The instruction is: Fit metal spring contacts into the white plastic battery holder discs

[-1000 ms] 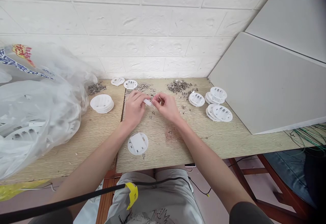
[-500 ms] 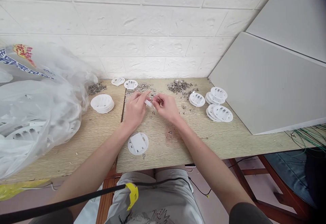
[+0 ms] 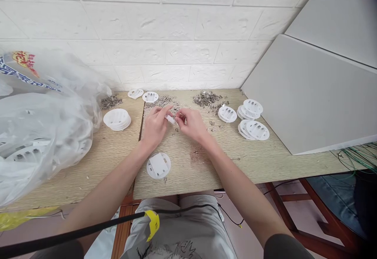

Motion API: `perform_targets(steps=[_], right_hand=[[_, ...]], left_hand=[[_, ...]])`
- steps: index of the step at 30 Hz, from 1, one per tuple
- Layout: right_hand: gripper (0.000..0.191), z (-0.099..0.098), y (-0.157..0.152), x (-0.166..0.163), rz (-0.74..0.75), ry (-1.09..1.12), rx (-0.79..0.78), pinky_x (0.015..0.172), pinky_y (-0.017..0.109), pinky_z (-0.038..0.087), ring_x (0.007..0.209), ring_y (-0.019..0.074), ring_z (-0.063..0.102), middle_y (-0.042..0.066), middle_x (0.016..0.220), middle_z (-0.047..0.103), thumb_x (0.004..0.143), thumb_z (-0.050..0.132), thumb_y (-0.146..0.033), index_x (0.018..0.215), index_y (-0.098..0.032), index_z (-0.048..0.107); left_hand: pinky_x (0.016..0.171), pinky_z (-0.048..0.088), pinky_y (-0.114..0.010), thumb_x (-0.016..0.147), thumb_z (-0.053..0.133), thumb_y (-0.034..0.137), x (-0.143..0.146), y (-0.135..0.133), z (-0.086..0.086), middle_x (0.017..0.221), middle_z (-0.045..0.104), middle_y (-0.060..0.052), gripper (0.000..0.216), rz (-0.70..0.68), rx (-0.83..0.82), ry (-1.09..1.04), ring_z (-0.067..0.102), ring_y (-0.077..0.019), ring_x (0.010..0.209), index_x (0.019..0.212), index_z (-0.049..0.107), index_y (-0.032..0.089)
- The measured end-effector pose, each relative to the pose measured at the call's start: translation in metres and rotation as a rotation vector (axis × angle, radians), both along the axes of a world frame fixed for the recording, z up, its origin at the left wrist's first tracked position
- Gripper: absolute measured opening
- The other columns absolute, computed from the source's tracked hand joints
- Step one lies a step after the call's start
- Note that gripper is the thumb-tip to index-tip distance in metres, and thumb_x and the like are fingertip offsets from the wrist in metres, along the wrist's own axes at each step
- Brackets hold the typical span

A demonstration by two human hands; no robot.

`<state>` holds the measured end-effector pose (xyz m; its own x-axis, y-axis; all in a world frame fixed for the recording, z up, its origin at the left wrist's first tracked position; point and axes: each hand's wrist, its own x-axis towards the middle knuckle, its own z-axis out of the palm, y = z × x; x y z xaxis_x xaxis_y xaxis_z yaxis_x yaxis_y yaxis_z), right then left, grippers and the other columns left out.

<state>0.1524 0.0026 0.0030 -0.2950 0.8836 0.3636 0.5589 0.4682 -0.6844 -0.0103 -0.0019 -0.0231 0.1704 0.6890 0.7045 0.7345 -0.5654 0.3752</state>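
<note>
My left hand [image 3: 155, 127] is closed on a white plastic disc [image 3: 170, 119], tilted so that only a narrow part of it shows. My right hand [image 3: 192, 124] meets its right end with thumb and forefinger pinched together. Whatever sits between those fingertips is too small to make out. Behind both hands lies a scatter of small metal clips [image 3: 166, 101], with a darker heap of metal pieces [image 3: 207, 98] to the right. Nearer my body, another white disc [image 3: 158, 165] rests with its square raised block facing up.
A stack of white discs [image 3: 117, 119] stands on the left, beside a large clear plastic bag [image 3: 44, 133] of discs. More disc stacks [image 3: 257, 130] are on the right before a grey panel [image 3: 321, 94]. A black cable [image 3: 108, 224] crosses low in front.
Both hands stay at nearly the same spot, with the white disc still between them. The whole view has shifted very slightly.
</note>
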Motion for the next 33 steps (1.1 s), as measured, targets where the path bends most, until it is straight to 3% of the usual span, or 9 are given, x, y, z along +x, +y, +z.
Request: perform_targets(steps=[14,25,29,33], right_hand=[[0.016,0.003,-0.001,-0.002,0.043,0.314,-0.261,0.056,0.028,0.028,0.055,0.0107,0.038,-0.004,0.056,0.044,0.077,0.064,-0.026,0.064,-0.018,0.057],[0.022,0.000,0.010,0.011,0.122,0.544,-0.296,0.060,0.027,0.035,0.060,0.0114,0.044,-0.002,0.064,0.054,0.077,0.063,-0.039,0.071,-0.020,0.055],[0.020,0.000,0.013,0.016,-0.004,0.523,-0.169,0.058,0.027,0.034,0.058,0.0119,0.043,-0.002,0.063,0.055,0.079,0.063,-0.038,0.075,-0.020,0.059],[0.014,0.000,0.014,0.014,-0.053,0.491,-0.071,0.057,0.027,0.035,0.059,0.0116,0.042,-0.002,0.064,0.056,0.078,0.065,-0.033,0.076,-0.019,0.063]], left_hand=[[0.086,0.052,-0.036,0.081,0.041,-0.004,-0.002,0.001,0.005,0.090,0.074,-0.005,0.047,-0.094,0.110,0.009,0.062,-0.0216,0.097,0.113,0.067,0.019],[0.078,0.052,-0.033,0.086,0.047,0.001,-0.003,0.006,0.007,0.083,0.075,-0.003,0.034,-0.175,0.171,-0.030,0.063,-0.0193,0.087,0.103,0.070,0.020],[0.083,0.052,-0.033,0.086,0.053,0.007,-0.001,0.002,0.010,0.088,0.076,-0.003,0.031,-0.187,0.027,-0.114,0.065,-0.0188,0.088,0.108,0.070,0.020],[0.077,0.052,-0.031,0.081,0.064,0.019,0.004,0.001,0.012,0.106,0.075,-0.006,0.033,-0.118,-0.338,-0.295,0.068,-0.0205,0.091,0.113,0.069,0.019]])
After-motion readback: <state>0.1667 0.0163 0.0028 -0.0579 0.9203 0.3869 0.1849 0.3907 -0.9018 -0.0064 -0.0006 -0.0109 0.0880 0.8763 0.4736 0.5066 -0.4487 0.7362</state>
